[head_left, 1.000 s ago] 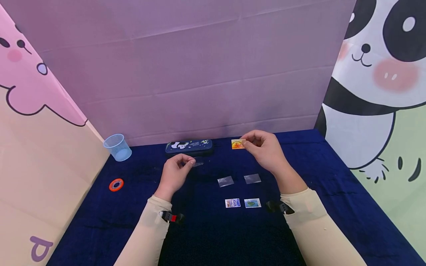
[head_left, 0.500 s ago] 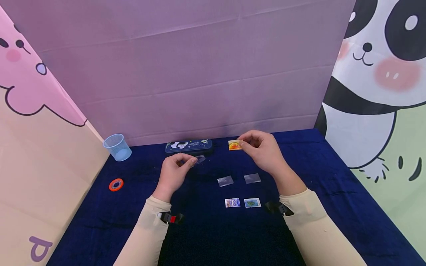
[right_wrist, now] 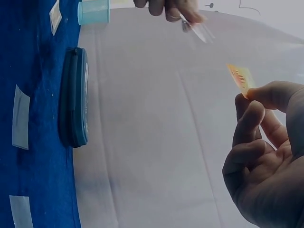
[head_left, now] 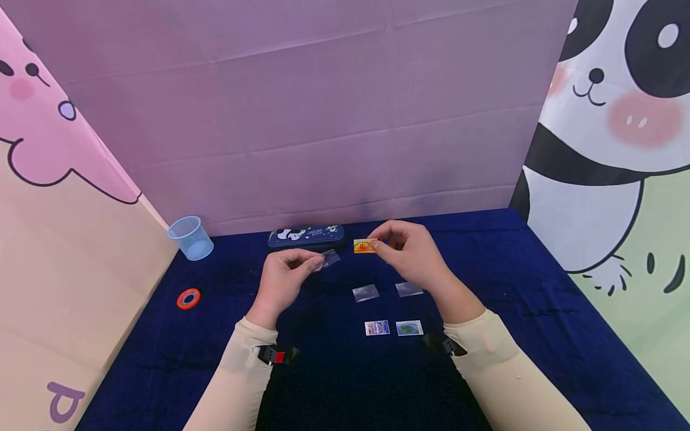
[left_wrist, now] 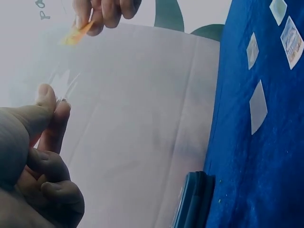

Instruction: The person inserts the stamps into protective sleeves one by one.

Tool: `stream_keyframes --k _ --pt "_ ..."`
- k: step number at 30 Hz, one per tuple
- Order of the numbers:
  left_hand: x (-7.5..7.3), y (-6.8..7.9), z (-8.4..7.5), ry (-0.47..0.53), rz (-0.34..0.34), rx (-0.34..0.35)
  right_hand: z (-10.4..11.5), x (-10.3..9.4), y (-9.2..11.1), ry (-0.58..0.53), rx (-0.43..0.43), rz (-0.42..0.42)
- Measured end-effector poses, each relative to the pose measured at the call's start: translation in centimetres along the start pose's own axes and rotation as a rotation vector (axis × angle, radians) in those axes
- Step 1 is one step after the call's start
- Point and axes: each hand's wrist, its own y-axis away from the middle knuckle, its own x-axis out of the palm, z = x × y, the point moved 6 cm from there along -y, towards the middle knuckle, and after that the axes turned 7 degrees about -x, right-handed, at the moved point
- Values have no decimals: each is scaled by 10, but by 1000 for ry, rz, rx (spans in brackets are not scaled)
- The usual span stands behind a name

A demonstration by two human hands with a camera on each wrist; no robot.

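In the head view, the left grip (head_left: 283, 281) pinches a crinkled clear piece (head_left: 330, 258), whose free edge sticks out toward the right grip (head_left: 406, 251). That one pinches an orange-yellow card (head_left: 363, 246) at its right end, the card's left edge facing the clear piece across a narrow gap. A pencil case (head_left: 306, 237) lies just behind the left grip, near the back edge of the bench (head_left: 334, 371). Nearer the person than the right grip lie a flat left film (head_left: 366, 293) and a right film (head_left: 408, 290), then a purple card (head_left: 377, 327) and a green card (head_left: 409, 327). A blue cup (head_left: 191, 238) and an orange ring (head_left: 188, 299) stand well left of the left grip.

In the left wrist view, thumb and forefinger clamp the crinkled clear piece, most of it beyond the fingertips; both grips are raised off the bench.

In the right wrist view, the orange-yellow card projects past the right grip's fingertips, its far edge apart from the clear piece.
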Motion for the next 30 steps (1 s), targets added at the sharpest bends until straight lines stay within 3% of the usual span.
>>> stream_keyframes --k 9,30 --pt "4 3 -7 2 53 43 5 10 2 -22 16 40" --pt "7 5 -9 -1 87 16 6 21 2 5 -11 100"
